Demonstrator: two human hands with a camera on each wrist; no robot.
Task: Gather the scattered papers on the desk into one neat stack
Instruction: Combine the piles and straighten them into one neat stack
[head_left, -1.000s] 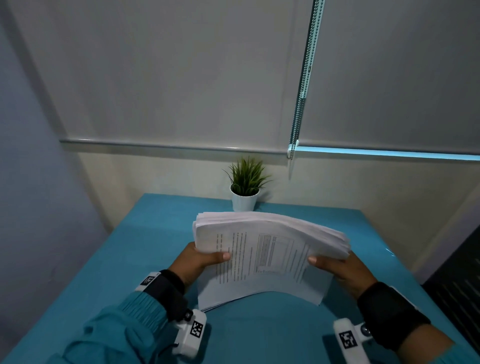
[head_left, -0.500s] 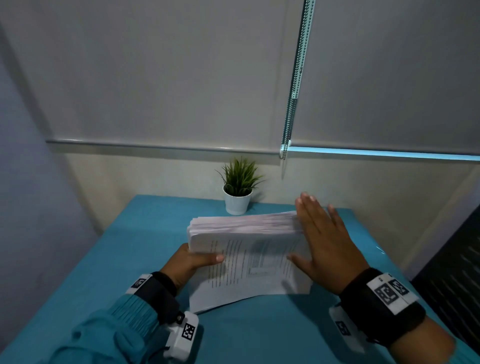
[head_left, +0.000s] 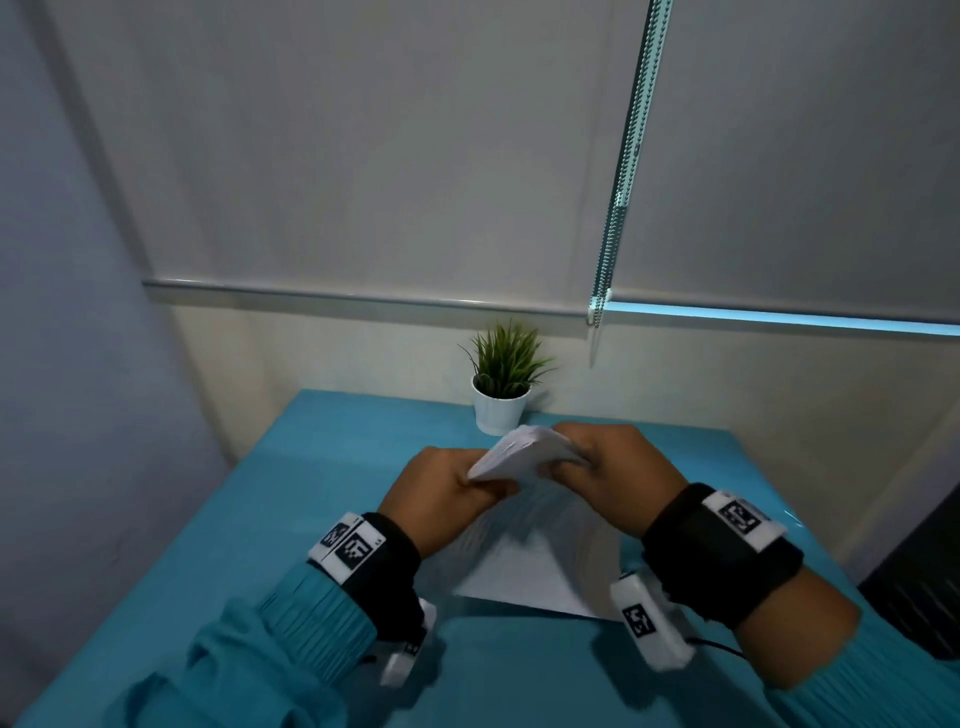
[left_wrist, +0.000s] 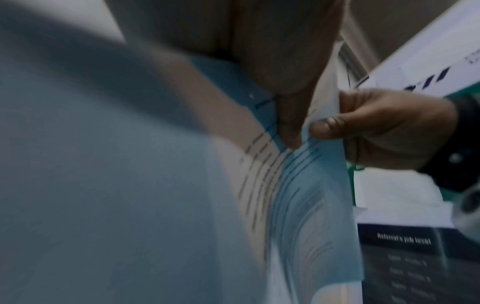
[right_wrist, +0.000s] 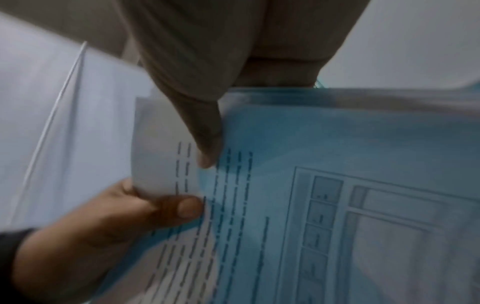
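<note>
The stack of printed white papers (head_left: 524, 561) stands on edge on the teal desk (head_left: 311, 519), blurred by motion. My left hand (head_left: 483, 483) pinches its top edge from the left. My right hand (head_left: 561, 462) grips the same edge from the right. In the left wrist view my left thumb (left_wrist: 288, 123) presses the printed sheets (left_wrist: 298, 195), with the right hand (left_wrist: 376, 127) just beyond. The right wrist view has my right thumb (right_wrist: 205, 139) on the text-and-table page (right_wrist: 337, 185) and the left hand (right_wrist: 116, 216) pinching beneath it.
A small green plant in a white pot (head_left: 501, 395) stands at the desk's back edge, just behind the stack. A bead chain (head_left: 618, 197) hangs from the roller blinds above. Something dark (head_left: 924, 571) stands off the desk's right side.
The stack was tilted, held at both sides. My right hand then patted its right edge. Now both hands have come together at the top edge and the stack stands upright.
</note>
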